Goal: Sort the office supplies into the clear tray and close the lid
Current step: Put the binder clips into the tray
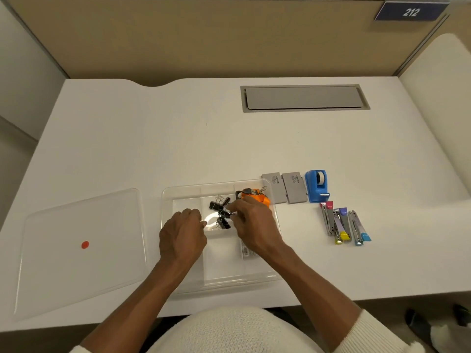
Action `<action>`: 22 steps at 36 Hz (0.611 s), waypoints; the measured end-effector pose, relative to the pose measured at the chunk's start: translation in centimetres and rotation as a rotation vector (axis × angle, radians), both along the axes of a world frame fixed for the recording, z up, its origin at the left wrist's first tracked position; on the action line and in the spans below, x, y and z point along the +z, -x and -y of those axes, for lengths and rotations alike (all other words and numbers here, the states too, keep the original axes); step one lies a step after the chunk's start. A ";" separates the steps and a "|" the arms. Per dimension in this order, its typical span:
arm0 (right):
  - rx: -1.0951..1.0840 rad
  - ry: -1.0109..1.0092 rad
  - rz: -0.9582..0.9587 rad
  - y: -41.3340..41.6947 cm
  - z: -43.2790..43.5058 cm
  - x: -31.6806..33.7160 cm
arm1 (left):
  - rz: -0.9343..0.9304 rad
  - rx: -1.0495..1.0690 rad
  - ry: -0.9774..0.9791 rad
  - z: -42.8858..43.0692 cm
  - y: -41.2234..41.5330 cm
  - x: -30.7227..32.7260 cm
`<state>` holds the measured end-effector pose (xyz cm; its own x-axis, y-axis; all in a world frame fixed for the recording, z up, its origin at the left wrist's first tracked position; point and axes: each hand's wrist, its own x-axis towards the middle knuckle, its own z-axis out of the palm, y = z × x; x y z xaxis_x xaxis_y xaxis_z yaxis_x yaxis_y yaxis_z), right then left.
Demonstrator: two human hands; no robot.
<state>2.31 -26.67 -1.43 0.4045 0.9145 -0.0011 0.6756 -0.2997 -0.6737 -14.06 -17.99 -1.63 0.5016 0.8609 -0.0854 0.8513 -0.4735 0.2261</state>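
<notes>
The clear tray [193, 278] lies near the desk's front edge, with both my hands over it. Several black binder clips [219, 205] lie in its middle compartment. My right hand [252, 225] pinches one binder clip by its wire handle. My left hand [182, 234] hovers curled just left of the clips, and what it holds is hidden. An orange item [257, 198] sits in the tray's far right compartment. The clear lid [76, 250], marked with a red dot, lies flat to the left.
To the right of the tray are two grey boxes [284, 187], a blue tape dispenser [316, 186] and several coloured staplers [344, 225]. A grey cable hatch [303, 98] is set in the desk's far side. A partition wall stands behind.
</notes>
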 end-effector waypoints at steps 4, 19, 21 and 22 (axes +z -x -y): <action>-0.122 -0.041 -0.023 -3.1 2.6 0.6 | -0.024 -0.058 -0.110 0.2 -1.8 1.2; 0.177 0.356 0.633 -17.7 3.9 -0.7 | -0.078 -0.490 -0.046 -0.6 -19.4 2.5; 0.272 0.407 0.697 -19.0 3.0 -1.1 | -0.197 -0.523 -0.018 -0.8 -21.3 1.4; 0.312 0.434 0.720 -19.4 2.5 -1.2 | -0.240 -0.537 0.003 -0.9 -21.9 0.8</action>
